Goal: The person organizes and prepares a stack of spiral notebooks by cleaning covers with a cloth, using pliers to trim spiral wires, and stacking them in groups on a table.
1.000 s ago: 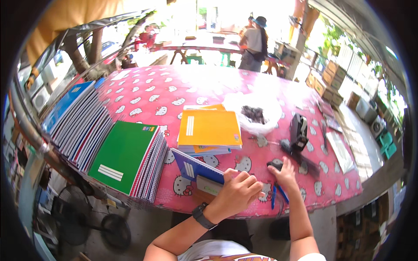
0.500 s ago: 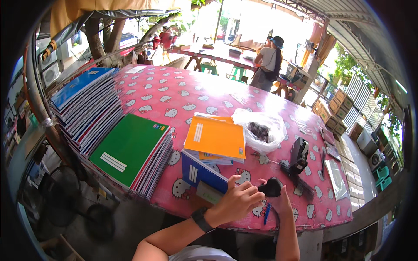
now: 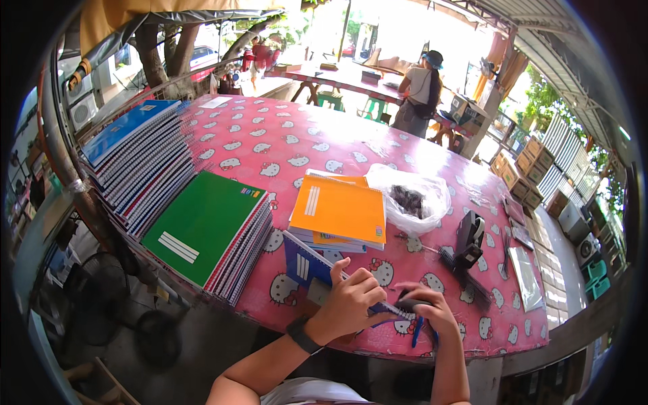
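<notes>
"What could go wrong?"
"The blue notebook (image 3: 300, 262), tilted at the near edge of the pink table (image 3: 226, 145), might slide off if the left hand (image 3: 349, 297) loosens its grip; a careless shift could drop the black tool (image 3: 410, 304)."
"And the poses?"
"Left fingers curl over the notebook; the right hand (image 3: 435, 308), forearm reaching forward, clasps the tool by the notebook's right end."

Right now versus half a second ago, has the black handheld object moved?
Yes. The black object in the right hand moved left and toward the person, away from the black tape dispenser, to the blue notebook's right end.
</notes>
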The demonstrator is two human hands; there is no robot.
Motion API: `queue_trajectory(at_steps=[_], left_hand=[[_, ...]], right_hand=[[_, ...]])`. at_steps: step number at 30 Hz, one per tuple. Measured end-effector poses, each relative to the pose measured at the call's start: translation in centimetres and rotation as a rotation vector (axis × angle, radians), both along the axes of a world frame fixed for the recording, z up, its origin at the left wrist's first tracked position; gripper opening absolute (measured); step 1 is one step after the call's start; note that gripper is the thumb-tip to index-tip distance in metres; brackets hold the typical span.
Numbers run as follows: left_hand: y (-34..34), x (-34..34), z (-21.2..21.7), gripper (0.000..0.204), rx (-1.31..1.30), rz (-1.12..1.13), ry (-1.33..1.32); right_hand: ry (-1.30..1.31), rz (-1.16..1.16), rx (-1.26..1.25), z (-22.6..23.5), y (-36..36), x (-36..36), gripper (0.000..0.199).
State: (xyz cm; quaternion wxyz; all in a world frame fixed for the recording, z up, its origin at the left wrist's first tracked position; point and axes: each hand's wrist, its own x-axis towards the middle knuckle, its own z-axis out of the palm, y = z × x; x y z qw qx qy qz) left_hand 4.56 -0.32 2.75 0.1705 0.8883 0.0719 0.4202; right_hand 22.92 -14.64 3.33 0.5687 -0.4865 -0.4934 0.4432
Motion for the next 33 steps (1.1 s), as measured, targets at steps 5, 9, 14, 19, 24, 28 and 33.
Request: queue_trajectory(at_steps=[5,9,14,19,24,28,33], left_hand=[[-0.1,0.1,-0.1,0.031,-0.009,-0.006,-0.005],[0.2,0.0,0.0,0.032,0.001,0.025,-0.035],[1.2,-0.1,0.5,0.033,0.011,0.05,-0.028],[2.1,-0.6,0.1,0.033,0.029,0.104,-0.004],[2.5,-0.9,0.1,0.034,0.047,0.131,-0.023],[2.6,-1.2,0.5,0.039,0.012,0.121,-0.008],[2.3,-1.5,0.5,0.042,-0.023,0.115,-0.01]], right_hand=[[-0.03,-0.011,0.058,1.8,0.3,-0.8,0.058],[-0.355,-0.13,-0.049,1.6,1.2,0.9,0.049],[-0.507,-0.062,-0.138,2.5,2.5,1.6,0.057],[-0.056,0.251,0.086,3.5,2.4,0.2,0.054],[-0.31,-0.045,-0.068,3.1,3.5,0.8,0.055],[-0.18,0.197,0.033,1.5,4.0,0.2,0.047],[-0.09,0.139,0.095,2.4,4.4,-0.1,0.045]])
